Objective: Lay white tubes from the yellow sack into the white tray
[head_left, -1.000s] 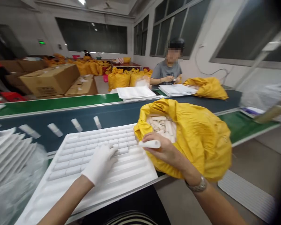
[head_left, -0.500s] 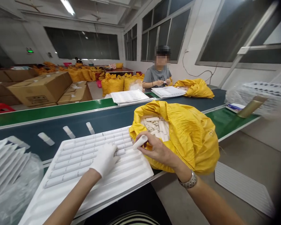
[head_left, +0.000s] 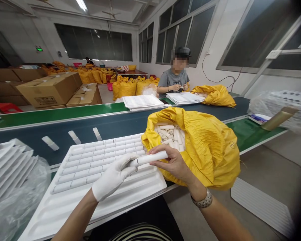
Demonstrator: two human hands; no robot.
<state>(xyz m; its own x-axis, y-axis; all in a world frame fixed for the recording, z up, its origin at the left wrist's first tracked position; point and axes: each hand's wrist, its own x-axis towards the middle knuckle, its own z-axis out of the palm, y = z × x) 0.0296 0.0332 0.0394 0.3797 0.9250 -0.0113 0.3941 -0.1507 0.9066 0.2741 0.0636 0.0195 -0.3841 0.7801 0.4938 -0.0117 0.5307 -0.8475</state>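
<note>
A white tube (head_left: 153, 158) with a thin dark ring near its left end is held between my hands, above a ribbed white tray (head_left: 130, 197). My left hand (head_left: 112, 175), in a white glove, pinches the left end. The bare fingers of my right hand (head_left: 175, 164) close around the right part. Whether it is one piece or two fitted together I cannot tell. White tubes (head_left: 90, 170) lie end to end in the tray's upper grooves; the lower grooves are bare. Just right of it, an open yellow sack (head_left: 208, 144) holds many loose short tubes (head_left: 176, 136).
Several separate tubes (head_left: 50, 143) lie on the dark conveyor belt (head_left: 22, 134) behind the tray. Stacked trays (head_left: 10, 177) in clear plastic stand at left. Across the belt a person (head_left: 175, 77) works beside more trays (head_left: 142, 101). Another tray (head_left: 262, 204) leans low at right.
My left hand has lifted from the tray's grooves and now grips the left end of the tube. My right hand has turned its tube from slanted to nearly level. The view has shifted slightly.
</note>
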